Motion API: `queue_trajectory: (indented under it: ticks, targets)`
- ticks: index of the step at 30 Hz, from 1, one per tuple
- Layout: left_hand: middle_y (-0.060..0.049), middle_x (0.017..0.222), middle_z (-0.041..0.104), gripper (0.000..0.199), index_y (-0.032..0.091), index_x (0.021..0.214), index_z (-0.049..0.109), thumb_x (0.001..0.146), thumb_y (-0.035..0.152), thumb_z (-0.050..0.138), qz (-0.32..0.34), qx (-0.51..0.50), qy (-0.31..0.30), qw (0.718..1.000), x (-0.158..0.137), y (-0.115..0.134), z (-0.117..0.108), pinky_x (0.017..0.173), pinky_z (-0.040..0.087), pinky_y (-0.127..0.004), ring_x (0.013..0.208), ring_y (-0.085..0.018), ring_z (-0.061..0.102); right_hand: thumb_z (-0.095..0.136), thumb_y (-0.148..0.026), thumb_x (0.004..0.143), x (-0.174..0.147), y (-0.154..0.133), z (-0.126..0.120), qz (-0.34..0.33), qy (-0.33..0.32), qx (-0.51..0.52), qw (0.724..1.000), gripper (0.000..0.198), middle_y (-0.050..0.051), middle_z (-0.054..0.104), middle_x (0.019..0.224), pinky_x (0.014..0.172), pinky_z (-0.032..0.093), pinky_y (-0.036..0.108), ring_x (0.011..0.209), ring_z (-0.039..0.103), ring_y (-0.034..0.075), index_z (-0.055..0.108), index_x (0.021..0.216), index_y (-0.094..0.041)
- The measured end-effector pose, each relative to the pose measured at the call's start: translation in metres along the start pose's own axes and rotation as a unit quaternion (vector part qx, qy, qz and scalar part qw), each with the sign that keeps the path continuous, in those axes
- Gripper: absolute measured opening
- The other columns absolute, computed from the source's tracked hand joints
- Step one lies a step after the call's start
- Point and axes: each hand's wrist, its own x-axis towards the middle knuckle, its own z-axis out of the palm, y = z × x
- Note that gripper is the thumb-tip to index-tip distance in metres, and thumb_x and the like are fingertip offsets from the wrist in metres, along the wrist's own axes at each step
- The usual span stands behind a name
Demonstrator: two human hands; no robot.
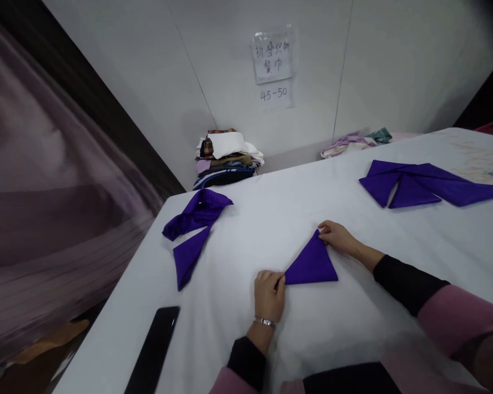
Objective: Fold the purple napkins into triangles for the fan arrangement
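A purple cloth napkin (313, 262), folded into a triangle, lies flat on the white-covered table (246, 235) in front of me. My left hand (268, 295), with a silver bracelet at the wrist, pinches the triangle's left corner. At its top corner, my right hand (337, 236) grips the cloth between thumb and fingers. The third corner rests free on the table at the lower right.
Loose purple napkins (199, 210) lie at the left, and folded purple triangles (419, 183) at the right. A black phone (154, 347) rests near the left edge. Behind the table stand a stack of folded cloths (228, 158) and crumpled fabric (349, 143). Paper signs (272, 57) hang on the wall.
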Motion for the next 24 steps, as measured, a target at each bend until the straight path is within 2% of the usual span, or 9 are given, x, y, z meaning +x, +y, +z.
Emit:
queue_trajectory:
  ticks: [8,15,20,24]
  targets:
    - [-0.002,0.077,0.066,0.015,0.023,0.085,0.068,0.085,0.018,0.053,-0.005,0.002,-0.004,1.0,0.0004,-0.0004,-0.0011,0.075,0.043,-0.036,0.079,-0.019,0.055,0.062,-0.008,0.063,0.0033,0.0034,-0.0032,-0.011,0.008,-0.051,0.999,0.027,-0.004,0.06,0.062,0.052,0.043,0.024,0.052,0.056,0.012,0.056,0.086,-0.02]
    - [-0.002,0.081,0.067,0.014,0.022,0.088,0.065,0.083,0.015,0.054,-0.011,0.011,0.0,1.0,-0.001,-0.0011,-0.0005,0.076,0.043,-0.036,0.082,-0.02,0.056,0.063,-0.009,0.065,0.0035,0.0074,-0.0033,-0.009,0.022,-0.05,0.998,0.023,-0.001,0.063,0.068,0.054,0.045,0.025,0.058,0.058,0.014,0.057,0.085,-0.021]
    - [-0.002,0.081,0.064,0.003,0.021,0.083,0.062,0.08,0.02,0.062,-0.027,0.01,0.011,1.0,-0.0044,-0.0004,-0.0031,0.076,0.043,-0.035,0.083,-0.019,0.054,0.065,-0.009,0.065,0.0026,0.0065,-0.0057,-0.015,0.021,-0.071,0.997,0.025,-0.001,0.063,0.067,0.054,0.045,0.026,0.056,0.058,0.014,0.059,0.087,-0.02]
    - [-0.002,0.086,0.063,0.013,0.021,0.084,0.061,0.073,0.02,0.069,-0.05,0.029,0.022,0.998,-0.0077,-0.0001,-0.0062,0.081,0.042,-0.037,0.089,-0.021,0.053,0.065,-0.01,0.066,0.0035,0.0091,-0.0081,-0.017,0.013,-0.059,0.998,0.028,-0.002,0.062,0.065,0.055,0.044,0.025,0.056,0.057,0.013,0.06,0.093,-0.019]
